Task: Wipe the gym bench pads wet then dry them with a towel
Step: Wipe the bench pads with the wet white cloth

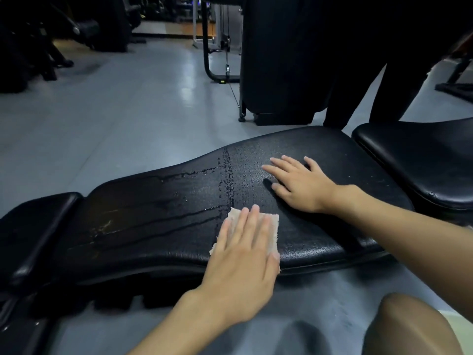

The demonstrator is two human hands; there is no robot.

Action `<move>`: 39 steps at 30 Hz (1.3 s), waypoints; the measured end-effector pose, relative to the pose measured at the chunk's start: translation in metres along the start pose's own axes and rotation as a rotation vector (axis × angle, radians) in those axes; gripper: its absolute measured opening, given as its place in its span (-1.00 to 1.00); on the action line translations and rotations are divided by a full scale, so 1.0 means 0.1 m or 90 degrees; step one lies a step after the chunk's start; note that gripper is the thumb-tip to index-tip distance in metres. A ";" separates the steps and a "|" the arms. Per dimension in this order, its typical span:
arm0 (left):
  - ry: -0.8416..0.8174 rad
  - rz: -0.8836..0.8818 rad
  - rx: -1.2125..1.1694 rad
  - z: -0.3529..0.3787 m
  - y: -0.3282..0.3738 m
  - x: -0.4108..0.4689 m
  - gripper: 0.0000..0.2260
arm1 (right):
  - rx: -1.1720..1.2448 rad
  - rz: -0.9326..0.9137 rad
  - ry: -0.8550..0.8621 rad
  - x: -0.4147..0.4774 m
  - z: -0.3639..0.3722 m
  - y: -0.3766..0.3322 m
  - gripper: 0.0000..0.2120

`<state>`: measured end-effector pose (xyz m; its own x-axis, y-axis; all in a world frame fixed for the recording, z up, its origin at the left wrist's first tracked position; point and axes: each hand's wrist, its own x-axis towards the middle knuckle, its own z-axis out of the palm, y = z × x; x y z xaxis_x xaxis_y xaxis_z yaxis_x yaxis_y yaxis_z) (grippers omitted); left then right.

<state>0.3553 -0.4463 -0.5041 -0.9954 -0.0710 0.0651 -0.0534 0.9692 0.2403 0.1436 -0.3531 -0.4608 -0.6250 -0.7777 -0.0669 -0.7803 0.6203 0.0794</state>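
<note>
A long black back pad [153, 213] of a gym bench lies across the middle of the view, wet with streaks and beads of water. My left hand [245, 265] presses flat on a small pale cloth [271, 225] at the pad's near edge. Only the cloth's top and side edges show around the fingers. My right hand [299, 185] rests flat on the pad further back and to the right, fingers spread, holding nothing. A separate black seat pad [422, 162] sits at the right, and a small black end pad [38, 226] at the left.
Grey gym floor [115, 111] lies beyond the bench. A tall black machine [276, 60] and a person's dark-trousered legs [389, 85] stand just behind the pad. More dark equipment [30, 47] fills the far left. My knee [409, 329] is at the bottom right.
</note>
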 end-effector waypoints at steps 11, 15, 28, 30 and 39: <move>-0.120 -0.080 0.001 -0.13 -0.54 1.14 -0.43 | -0.023 -0.005 -0.002 -0.01 0.14 -0.06 -0.40; -0.116 -0.151 -0.047 -0.18 -0.92 1.92 -0.47 | -0.023 0.000 -0.001 -0.01 0.14 -0.06 -0.38; -0.120 -0.165 -0.055 -0.15 -0.88 1.83 -0.46 | -0.021 0.007 -0.003 0.07 0.16 -0.02 -0.48; -0.122 -0.139 -0.053 -0.14 -0.71 1.44 -0.47 | -0.013 0.013 -0.004 0.07 0.15 -0.02 -0.47; -0.095 -0.070 0.018 -0.07 -0.24 0.16 -0.38 | -0.076 0.015 0.014 0.06 0.08 -0.12 -0.48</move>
<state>0.3416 -0.4727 -0.5024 -0.9842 -0.1425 -0.1054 -0.1621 0.9640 0.2106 0.1488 -0.3646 -0.4702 -0.6420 -0.7656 -0.0412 -0.7561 0.6233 0.1994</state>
